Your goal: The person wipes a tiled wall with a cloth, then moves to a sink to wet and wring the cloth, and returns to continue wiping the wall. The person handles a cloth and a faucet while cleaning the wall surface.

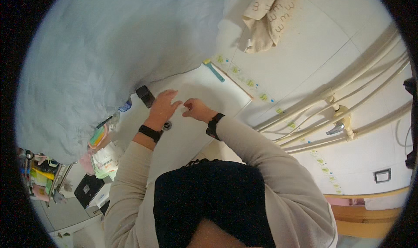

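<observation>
Over white surface (pixel 233 93), both hands (pixel 162 107), tiled wall (pixel 305 69), beige pipes (pixel 383 119)

A head-worn fisheye looks down, close above the torso (pixel 209 195), centred near the left hand (pixel 163 105) and right hand (pixel 199 110).

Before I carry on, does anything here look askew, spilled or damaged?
Nothing looks clearly spilled or damaged. Slightly askew: the teal-handled brush lies near the far corner of the white surface, not quite in line with its edge.
</observation>
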`<state>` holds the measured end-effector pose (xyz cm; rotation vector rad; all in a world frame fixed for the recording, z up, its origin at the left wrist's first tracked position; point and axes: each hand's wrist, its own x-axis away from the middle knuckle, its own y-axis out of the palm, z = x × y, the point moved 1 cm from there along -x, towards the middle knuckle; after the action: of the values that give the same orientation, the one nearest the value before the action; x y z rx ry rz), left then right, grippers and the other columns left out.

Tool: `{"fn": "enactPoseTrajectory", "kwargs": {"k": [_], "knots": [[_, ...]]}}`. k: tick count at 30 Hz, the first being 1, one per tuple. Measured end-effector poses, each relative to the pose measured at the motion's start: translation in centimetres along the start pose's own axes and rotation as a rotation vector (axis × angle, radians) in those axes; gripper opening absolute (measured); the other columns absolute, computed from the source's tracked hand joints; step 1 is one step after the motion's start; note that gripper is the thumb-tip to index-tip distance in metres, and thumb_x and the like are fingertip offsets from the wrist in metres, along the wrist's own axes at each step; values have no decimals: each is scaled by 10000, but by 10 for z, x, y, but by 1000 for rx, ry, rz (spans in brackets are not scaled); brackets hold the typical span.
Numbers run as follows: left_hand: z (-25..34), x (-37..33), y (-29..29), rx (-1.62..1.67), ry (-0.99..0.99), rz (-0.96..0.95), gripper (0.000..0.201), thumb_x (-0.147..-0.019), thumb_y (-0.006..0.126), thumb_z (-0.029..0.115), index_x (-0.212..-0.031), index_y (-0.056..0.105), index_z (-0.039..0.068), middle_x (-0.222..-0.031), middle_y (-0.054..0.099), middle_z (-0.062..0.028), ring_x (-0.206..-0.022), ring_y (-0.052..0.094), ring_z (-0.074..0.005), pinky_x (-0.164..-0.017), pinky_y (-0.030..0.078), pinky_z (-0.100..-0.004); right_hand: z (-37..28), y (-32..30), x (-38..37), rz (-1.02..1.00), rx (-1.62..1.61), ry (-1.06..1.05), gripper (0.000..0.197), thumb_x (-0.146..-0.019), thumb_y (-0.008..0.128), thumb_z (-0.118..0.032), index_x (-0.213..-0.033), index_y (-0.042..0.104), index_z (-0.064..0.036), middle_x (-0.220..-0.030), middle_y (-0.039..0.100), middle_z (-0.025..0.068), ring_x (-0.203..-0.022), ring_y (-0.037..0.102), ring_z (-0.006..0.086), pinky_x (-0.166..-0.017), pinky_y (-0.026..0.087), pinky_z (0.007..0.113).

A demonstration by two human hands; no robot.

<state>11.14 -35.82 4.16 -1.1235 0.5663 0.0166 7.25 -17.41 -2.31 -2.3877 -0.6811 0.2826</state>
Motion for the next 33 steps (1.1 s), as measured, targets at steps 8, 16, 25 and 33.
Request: {"fn": "enactPoseTrajectory", "kwargs": {"k": [8, 16, 25, 33], "knots": [[91, -47, 58, 725, -104, -249, 254, -904, 645, 234, -1045, 691, 28, -861, 699, -105, -741, 622, -144, -691, 498, -289, 15, -98, 78, 283, -654, 29, 220, -801, 737, -95, -943, 600, 2, -875, 642, 70, -859, 632, 157, -744, 523, 287], [178, -81, 92, 823, -100, -308, 258, -908, 635, 237, -994, 687, -1, -792, 667, -57, -700, 570, -112, -647, 471, -286, 31, -171, 152, 329, -355, 289, 220, -836, 705, -190, -861, 572, -16, -783, 603, 40, -717, 579, 121, -641, 472, 277], [214, -115, 91, 1093, -94, -566, 191, -927, 610, 229, -966, 616, 41, -851, 600, 7, -790, 560, -84, -690, 489, -248, 24, -193, 183, 667, -792, 238, 111, -871, 588, -23, -963, 528, -8, -809, 591, 47, -646, 556, 107, -586, 467, 232], [217, -145, 109, 1243, -121, -598, 159, -992, 509, 240, -1027, 538, 87, -952, 563, 10, -862, 557, -80, -739, 508, -261, 18, -206, 191, 639, -446, 358, 132, -859, 587, -84, -920, 613, 31, -775, 617, 29, -676, 548, 99, -605, 450, 261]]}}
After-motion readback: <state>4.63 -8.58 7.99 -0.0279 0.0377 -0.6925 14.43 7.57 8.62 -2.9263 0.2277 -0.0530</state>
